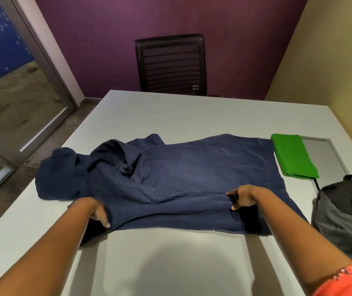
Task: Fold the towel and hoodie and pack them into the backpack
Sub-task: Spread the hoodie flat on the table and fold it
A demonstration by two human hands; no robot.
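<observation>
A navy blue hoodie (183, 174) lies spread sideways across the white table (170, 116), its hood at the left and its hem at the right. My left hand (99, 212) grips the near edge of the hoodie on the left, fingers tucked under the cloth. My right hand (244, 196) pinches a fold of the hoodie's near side further right. A folded green towel (292, 155) rests just past the hem at the right. The black and grey backpack (346, 212) with orange lettering stands at the table's right edge, near me.
A black mesh chair (171, 65) stands at the far side of the table against a purple wall. A grey panel (324, 154) is set into the tabletop beside the towel. A glass door (14, 99) is at the left, a yellow wall at the right.
</observation>
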